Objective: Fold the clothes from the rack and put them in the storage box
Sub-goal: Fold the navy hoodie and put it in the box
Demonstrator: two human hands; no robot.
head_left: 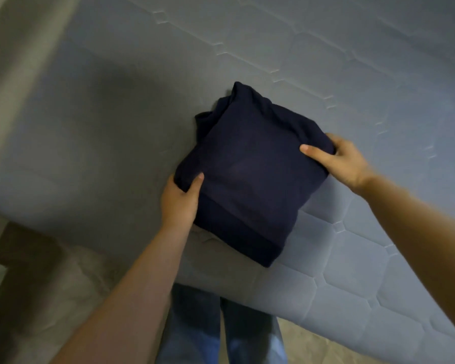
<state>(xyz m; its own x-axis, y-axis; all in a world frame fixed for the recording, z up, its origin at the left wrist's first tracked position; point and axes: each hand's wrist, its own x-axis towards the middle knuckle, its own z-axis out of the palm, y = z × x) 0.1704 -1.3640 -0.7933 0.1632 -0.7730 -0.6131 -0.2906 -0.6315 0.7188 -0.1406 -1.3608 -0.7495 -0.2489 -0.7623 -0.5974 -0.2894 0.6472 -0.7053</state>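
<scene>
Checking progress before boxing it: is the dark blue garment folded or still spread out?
Folded. The navy garment is a compact, layered rectangle over the mattress edge, left hand and right hand gripping opposite sides.

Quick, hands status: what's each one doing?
Left hand: grips the folded garment's left edge.
Right hand: grips its right edge.

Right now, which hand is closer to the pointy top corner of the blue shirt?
Right. The right hand grips the folded shirt higher up; the left hand holds its lower left edge.
</scene>
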